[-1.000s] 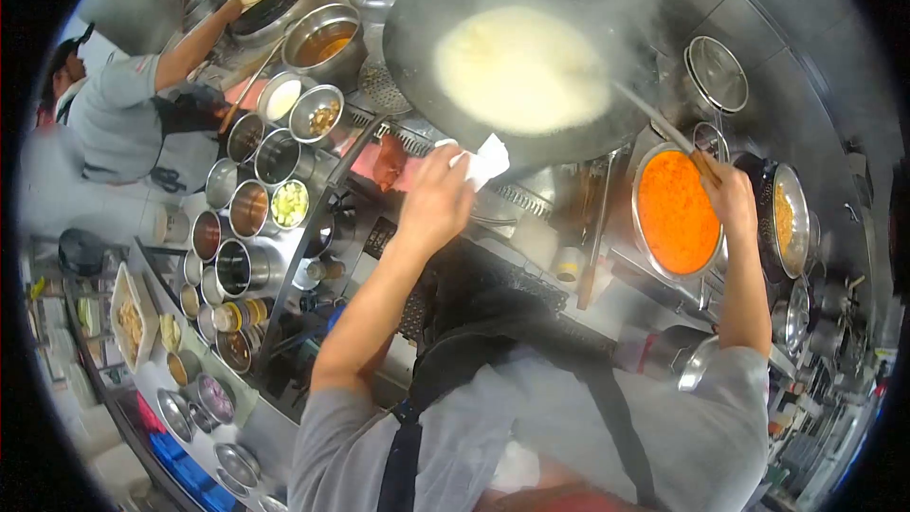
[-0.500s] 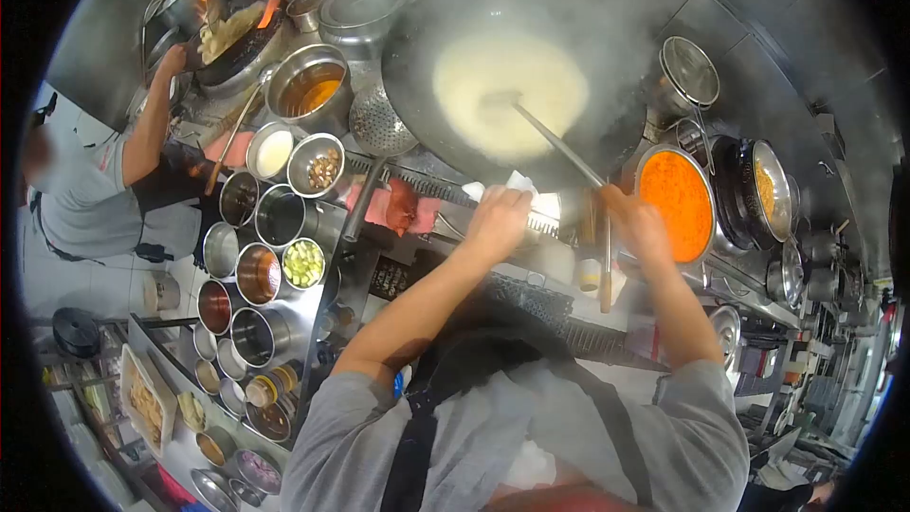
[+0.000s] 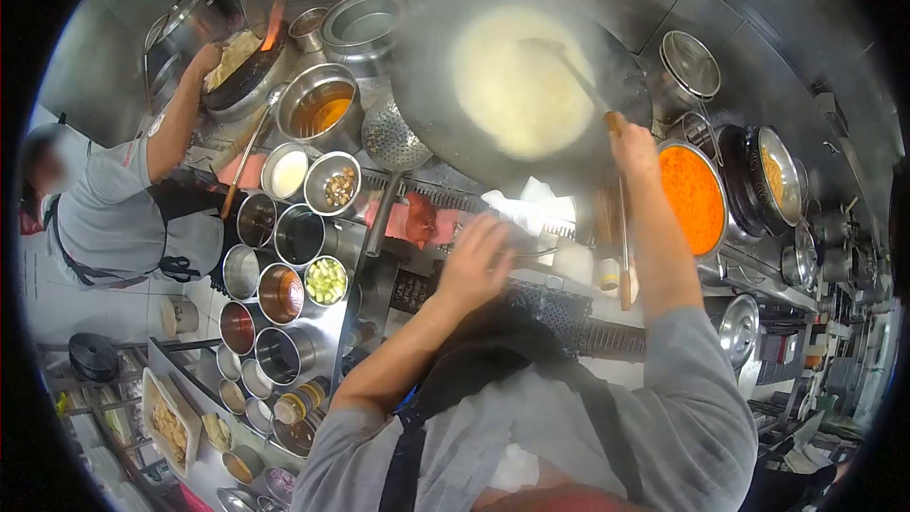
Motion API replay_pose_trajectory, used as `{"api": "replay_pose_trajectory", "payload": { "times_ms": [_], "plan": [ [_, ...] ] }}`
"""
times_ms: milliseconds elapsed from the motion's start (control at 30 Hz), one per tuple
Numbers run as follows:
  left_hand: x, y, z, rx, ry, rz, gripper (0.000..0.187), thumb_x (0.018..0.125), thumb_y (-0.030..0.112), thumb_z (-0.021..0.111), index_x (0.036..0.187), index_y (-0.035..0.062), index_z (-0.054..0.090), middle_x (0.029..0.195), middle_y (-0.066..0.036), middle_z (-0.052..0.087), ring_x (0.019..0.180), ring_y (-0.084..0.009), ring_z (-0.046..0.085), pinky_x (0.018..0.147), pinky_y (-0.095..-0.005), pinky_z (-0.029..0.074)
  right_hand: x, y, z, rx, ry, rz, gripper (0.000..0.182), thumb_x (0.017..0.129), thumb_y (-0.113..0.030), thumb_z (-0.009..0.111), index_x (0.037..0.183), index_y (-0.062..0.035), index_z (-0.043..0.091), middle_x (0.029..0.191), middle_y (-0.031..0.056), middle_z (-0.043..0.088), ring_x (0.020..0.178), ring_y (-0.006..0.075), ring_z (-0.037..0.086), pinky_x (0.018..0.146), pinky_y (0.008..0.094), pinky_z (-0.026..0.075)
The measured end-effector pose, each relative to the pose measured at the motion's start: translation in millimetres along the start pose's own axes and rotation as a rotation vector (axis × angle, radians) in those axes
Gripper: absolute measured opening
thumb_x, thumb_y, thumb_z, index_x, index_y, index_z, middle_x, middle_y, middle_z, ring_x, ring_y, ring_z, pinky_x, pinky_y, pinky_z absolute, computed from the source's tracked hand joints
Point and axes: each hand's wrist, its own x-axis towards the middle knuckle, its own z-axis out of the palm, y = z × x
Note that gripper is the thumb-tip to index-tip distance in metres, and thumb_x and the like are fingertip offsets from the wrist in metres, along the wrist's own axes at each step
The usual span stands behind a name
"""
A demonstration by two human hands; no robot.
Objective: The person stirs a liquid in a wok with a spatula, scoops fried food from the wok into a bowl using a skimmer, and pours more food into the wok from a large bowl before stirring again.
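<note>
My right hand is closed round the wooden handle of a long metal wok spatula. Its head dips into pale, cloudy liquid in a large, steaming wok. Close to the counter edge, my left hand holds nothing, its fingers apart. Just beyond those fingers lies a crumpled white cloth at the wok's near side. A perforated skimmer rests left of the wok. Under my right forearm is another wooden-handled tool.
A pan of orange liquid stands at the right. On the left are a pot of amber liquid and several metal containers, one with chopped green pieces. Further left, another person handles a pan with flames at its edge.
My left hand has let go of the white cloth and drawn back toward me. My right hand has pushed forward, moving the spatula's head toward the wok's far side.
</note>
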Motion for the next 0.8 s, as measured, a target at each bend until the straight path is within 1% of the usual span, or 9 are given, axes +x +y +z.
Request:
{"api": "replay_pose_trajectory", "payload": {
  "times_ms": [133, 267, 333, 467, 600, 667, 700, 767, 800],
  "plan": [
    [-93.1, -36.6, -38.2, -0.012, -0.046, -0.379, 0.018, 0.079, 0.009, 0.065, 0.095, 0.0001, 0.065, 0.088, -0.016, 0.065, 0.083, -0.0320, 0.062, 0.074, -0.0397, 0.050, -22.3, 44.3, -53.0, -0.110, 0.039, -0.077, 0.029, 0.087, -0.021, 0.051, 0.116, -0.0214, 0.055, 0.080, 0.0208, 0.064, 0.077, 0.0390, 0.063, 0.070, 0.0501, 0.050],
    [-204.9, -92.4, -49.1, 0.126, -0.278, -0.579, 0.019, 0.085, 0.018, 0.059, 0.095, 0.0043, 0.067, 0.085, -0.017, 0.065, 0.077, -0.0356, 0.064, 0.068, -0.0420, 0.050, -64.9, 64.9, -119.0, -0.140, 0.038, -0.016, 0.039, 0.081, -0.014, 0.058, 0.118, -0.0240, 0.060, 0.081, 0.0193, 0.063, 0.081, 0.0383, 0.062, 0.071, 0.0480, 0.048],
    [-253.5, -116.5, -45.9, 0.141, -0.460, -0.851, 0.021, 0.085, 0.023, 0.058, 0.094, 0.0076, 0.068, 0.083, -0.017, 0.066, 0.077, -0.0381, 0.063, 0.068, -0.0436, 0.051, -87.5, 67.8, -147.8, -0.176, 0.012, -0.017, 0.036, 0.080, -0.013, 0.060, 0.115, -0.0233, 0.062, 0.084, 0.0185, 0.064, 0.082, 0.0367, 0.062, 0.071, 0.0464, 0.048],
    [-349.6, -180.8, -30.8, 0.448, -1.284, -1.050, 0.023, 0.082, 0.026, 0.056, 0.087, 0.0085, 0.070, 0.082, -0.014, 0.069, 0.079, -0.0312, 0.067, 0.073, -0.0411, 0.054, -127.4, 72.9, -169.3, -0.146, -0.052, -0.008, 0.033, 0.075, -0.006, 0.062, 0.106, -0.0160, 0.067, 0.083, 0.0183, 0.064, 0.076, 0.0342, 0.064, 0.066, 0.0425, 0.050],
    [-383.3, -181.9, -25.5, 0.311, -1.033, -1.342, 0.019, 0.075, 0.021, 0.058, 0.081, 0.0094, 0.072, 0.084, -0.012, 0.070, 0.079, -0.0277, 0.069, 0.070, -0.0409, 0.055, -157.1, 69.8, -157.8, 0.030, -0.070, -0.073, 0.027, 0.075, -0.003, 0.062, 0.101, -0.0082, 0.069, 0.071, 0.0184, 0.063, 0.062, 0.0355, 0.062, 0.060, 0.0413, 0.050],
    [-387.7, -200.3, -21.0, 0.370, -1.363, -1.276, 0.017, 0.072, 0.018, 0.058, 0.075, 0.0095, 0.072, 0.082, -0.011, 0.070, 0.074, -0.0279, 0.069, 0.065, -0.0408, 0.055, -164.3, 60.5, -134.5, 0.167, -0.033, -0.141, 0.028, 0.077, -0.006, 0.062, 0.104, -0.0111, 0.068, 0.076, 0.0194, 0.064, 0.066, 0.0358, 0.063, 0.062, 0.0426, 0.050],
    [-390.4, -209.6, -18.3, 0.379, -1.359, -1.280, 0.017, 0.072, 0.018, 0.058, 0.075, 0.0095, 0.072, 0.082, -0.011, 0.070, 0.074, -0.0279, 0.069, 0.065, -0.0408, 0.055, -163.8, 51.3, -123.7, 0.176, -0.031, -0.143, 0.028, 0.077, -0.006, 0.062, 0.104, -0.0111, 0.068, 0.076, 0.0194, 0.064, 0.066, 0.0358, 0.063, 0.062, 0.0426, 0.050],
    [-400.9, -231.8, -10.8, 0.390, -1.042, -1.298, 0.016, 0.072, 0.017, 0.057, 0.072, 0.0087, 0.071, 0.083, -0.010, 0.070, 0.067, -0.0268, 0.069, 0.062, -0.0387, 0.055, -163.2, 36.4, -102.0, 0.123, -0.106, -0.118, 0.032, 0.079, -0.009, 0.062, 0.110, -0.0158, 0.065, 0.082, 0.0207, 0.063, 0.073, 0.0365, 0.063, 0.064, 0.0438, 0.050],
    [-406.6, -249.3, -6.8, 0.401, -1.038, -1.300, 0.016, 0.072, 0.017, 0.057, 0.072, 0.0087, 0.071, 0.083, -0.010, 0.070, 0.067, -0.0268, 0.069, 0.062, -0.0387, 0.055, -160.2, 41.8, -80.8, 0.196, -0.094, -0.186, 0.035, 0.082, -0.012, 0.059, 0.116, -0.0193, 0.060, 0.081, 0.0205, 0.062, 0.077, 0.0372, 0.062, 0.067, 0.0457, 0.049]
  ]
}}
